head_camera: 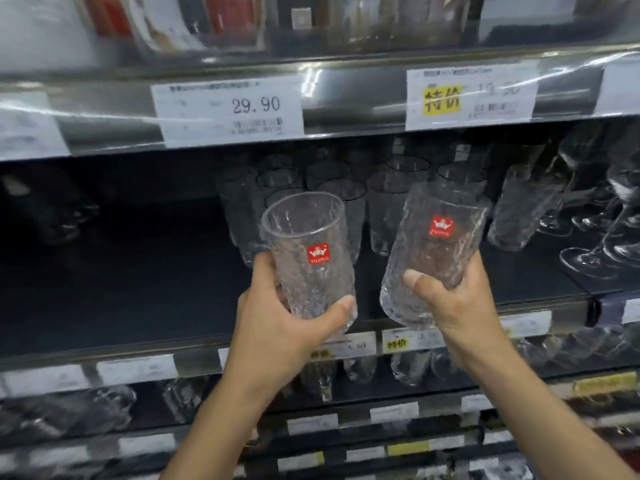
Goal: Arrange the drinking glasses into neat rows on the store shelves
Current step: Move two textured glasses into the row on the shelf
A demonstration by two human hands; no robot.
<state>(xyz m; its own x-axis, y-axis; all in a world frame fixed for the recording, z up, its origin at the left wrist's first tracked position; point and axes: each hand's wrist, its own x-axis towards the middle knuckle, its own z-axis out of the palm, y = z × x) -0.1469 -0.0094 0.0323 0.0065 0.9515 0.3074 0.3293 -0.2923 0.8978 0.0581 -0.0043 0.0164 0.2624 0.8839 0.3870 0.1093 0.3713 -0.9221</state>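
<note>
A dark shelf (pixel 121 289) spans the view at chest height, its left half bare and its right half stocked. Above it, the edge of the next shelf carries two readable price tags: a white tag (pixel 228 110) reading 29.90 and a tag with a yellow patch (pixel 471 95). Further shelves of glassware lie below, blurred.

On the dark shelf a cluster of glasses (pixel 346 188) stands upright toward the back, in loose rows; at least eight rims show, but an exact count cannot be told. To their right stand stemmed glasses (pixel 602 230), several, partly cut off at the frame edge.

In front of the shelf, two textured glasses are held up, apart from each other. The left hand (pixel 277 323) is wrapped around the lower part of the left glass (pixel 308 251), roughly upright with its mouth tipped toward the camera. The right hand (pixel 453 299) grips the base of the right glass (pixel 436 251), which leans right. Each bears one red sticker (pixel 318 254).
</note>
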